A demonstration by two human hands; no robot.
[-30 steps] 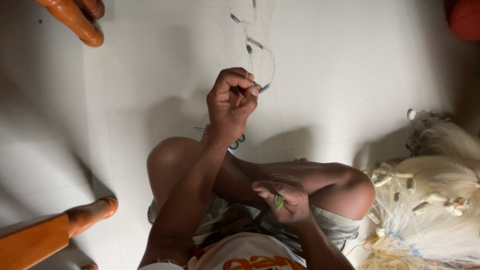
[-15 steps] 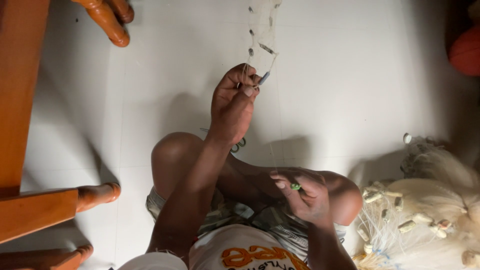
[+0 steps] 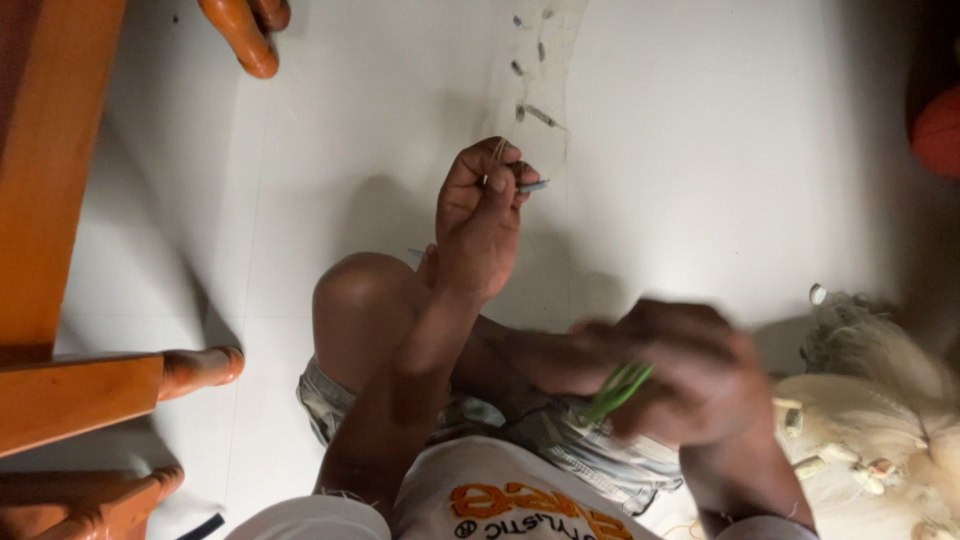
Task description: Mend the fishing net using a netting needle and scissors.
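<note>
Nearest, printed orange lettering across a white shirt (image 3: 520, 505). Just above, right hand (image 3: 680, 375), blurred, closed around a green netting needle (image 3: 615, 388) over the lap. Heaped at right, pale bundled net (image 3: 880, 440) with small weights, seemingly the part yet to be worked. Farther up, left hand (image 3: 480, 220) raised, fingers pinching the fine net edge (image 3: 540, 100) and a small grey sinker (image 3: 532, 186); mesh strung with more sinkers stretching away over the white floor (image 3: 700, 150). No packages or signs visible. Orange wooden furniture (image 3: 60, 200) at left.

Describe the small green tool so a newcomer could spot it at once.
Start at the heaped pale net at the lower right. Beside it, the blurred right hand grips the green tool: thin, pronged, the only green thing in view.
</note>
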